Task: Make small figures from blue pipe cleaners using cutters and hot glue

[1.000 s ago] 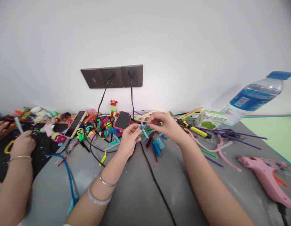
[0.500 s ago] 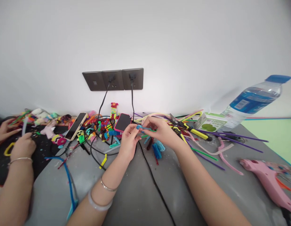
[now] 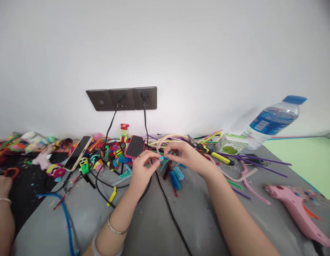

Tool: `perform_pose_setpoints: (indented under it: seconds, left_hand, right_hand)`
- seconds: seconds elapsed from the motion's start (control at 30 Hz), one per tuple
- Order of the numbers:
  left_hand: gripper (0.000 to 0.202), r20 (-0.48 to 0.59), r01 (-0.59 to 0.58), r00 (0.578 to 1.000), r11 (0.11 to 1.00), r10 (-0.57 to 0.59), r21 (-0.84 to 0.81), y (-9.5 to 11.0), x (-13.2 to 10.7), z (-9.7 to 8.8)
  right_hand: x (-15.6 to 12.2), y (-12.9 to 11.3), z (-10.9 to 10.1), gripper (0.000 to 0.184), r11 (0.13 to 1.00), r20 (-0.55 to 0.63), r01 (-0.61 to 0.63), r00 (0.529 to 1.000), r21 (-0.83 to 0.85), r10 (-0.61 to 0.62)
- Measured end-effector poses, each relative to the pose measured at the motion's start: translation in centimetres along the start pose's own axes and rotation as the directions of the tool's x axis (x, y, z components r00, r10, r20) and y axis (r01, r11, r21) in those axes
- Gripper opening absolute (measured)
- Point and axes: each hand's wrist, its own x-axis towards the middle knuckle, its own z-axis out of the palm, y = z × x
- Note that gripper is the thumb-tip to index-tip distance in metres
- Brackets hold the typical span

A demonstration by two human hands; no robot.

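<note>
The left hand (image 3: 143, 169) is pinching a small blue strip (image 3: 162, 158) between thumb and finger, and the right hand (image 3: 187, 156) is gripping it narrowly from the other side, so the strip is sitting between the two sets of fingertips, over the grey table (image 3: 199, 224). The fingers are partly hiding it, so its full shape is not showing. Just below the right hand, blue fuzzy bundles (image 3: 176, 178) are lying on the table. A pink-edged phone (image 3: 135, 147) is resting behind the left hand, while yellow-handled pliers (image 3: 219, 156) are lying beyond the right wrist. A black cable (image 3: 171, 209) is running between the forearms. Farther right, a pink glue gun (image 3: 295, 209) is lying near the table's edge, and a water bottle (image 3: 271, 122) is standing behind it, beside a green and white box (image 3: 231, 144). At far left, another person's hand (image 3: 1, 186) is appearing next to a red loop (image 3: 14, 173).
</note>
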Motion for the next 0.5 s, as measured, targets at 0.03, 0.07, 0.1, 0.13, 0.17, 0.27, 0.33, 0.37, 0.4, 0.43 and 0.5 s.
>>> perform_pose_setpoints:
  seconds: [0.03,0.07,0.1,0.13,0.17,0.27,0.33,0.37,0.4,0.43,0.5]
  left_hand:
    - [0.006,-0.005,-0.003,1.0,1.0,0.003,0.009,0.05,0.01,-0.03]
    - [0.006,-0.012,-0.005,1.0,1.0,0.005,0.015,0.11,0.0,-0.06]
    - [0.006,-0.021,-0.01,1.0,1.0,0.01,0.015,0.16,-0.01,-0.08]
    - [0.007,-0.029,-0.015,0.999,1.0,0.016,0.01,0.21,-0.03,-0.1]
    - [0.007,-0.037,-0.022,0.999,1.0,0.022,0.004,0.27,-0.06,-0.12]
    - [0.009,-0.051,-0.048,0.998,0.999,0.048,0.009,0.45,-0.12,-0.26]
    - [0.011,-0.046,-0.054,0.997,0.998,0.056,0.029,0.54,-0.13,-0.38]
    - [0.011,-0.047,-0.056,0.997,0.998,0.057,0.035,0.56,-0.12,-0.43]
    - [0.011,-0.048,-0.051,0.997,0.998,0.053,0.034,0.56,-0.12,-0.45]
    - [0.01,-0.05,-0.042,0.998,0.999,0.043,0.021,0.54,-0.12,-0.42]
    - [0.006,-0.046,0.0,0.999,0.998,-0.003,-0.058,0.48,-0.14,-0.23]
  right_hand:
    - [0.0,0.01,0.0,0.01,1.0,0.004,0.001,1.0,0.006,-0.001]
    - [-0.01,0.0,0.01,0.01,1.0,0.008,0.001,1.0,0.011,-0.001]
    - [-0.02,-0.05,0.01,0.01,1.0,0.009,-0.001,1.0,0.015,0.0]
    - [-0.05,-0.13,-0.01,0.011,1.0,0.01,-0.002,1.0,0.017,0.002]
    - [-0.08,-0.24,-0.03,0.011,1.0,0.013,-0.005,1.0,0.017,0.004]
    - [-0.17,-0.59,-0.09,0.011,1.0,0.022,-0.019,1.0,0.014,0.019]
    - [-0.15,-0.68,-0.05,0.009,1.0,0.018,-0.013,1.0,0.027,0.013]
    - [-0.11,-0.68,0.02,0.008,0.999,0.011,-0.001,1.0,0.036,0.0]
    - [-0.06,-0.66,0.11,0.007,0.999,0.002,0.015,1.0,0.044,-0.015]
    - [0.0,-0.64,0.21,0.007,0.998,-0.011,0.03,0.999,0.052,-0.03]
    - [0.07,-0.65,0.41,0.008,0.996,-0.039,0.043,0.998,0.072,-0.04]
